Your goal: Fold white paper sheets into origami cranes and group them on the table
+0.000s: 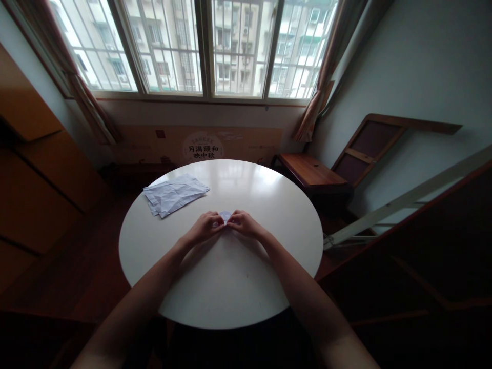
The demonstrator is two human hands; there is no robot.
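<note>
Close together over the middle of the round white table (215,287), both my hands pinch one small piece of folded paper (225,216). My left hand (205,226) has its fingers closed on the paper's left side. On its right side, the fingers of my right hand (245,223) are closed too. Only a small pale part of the paper shows between the fingertips; the hands hide the rest. Farther back to the left lies a stack of creased paper sheets (177,193), apart from both hands.
Past the table's right edge stand a wooden stool (311,170) and a leaning wooden frame (369,146). A pale metal bar (403,202) slants up on the right. Wooden cabinets (34,189) line the left, and a long printed box (146,143) lies below the barred window.
</note>
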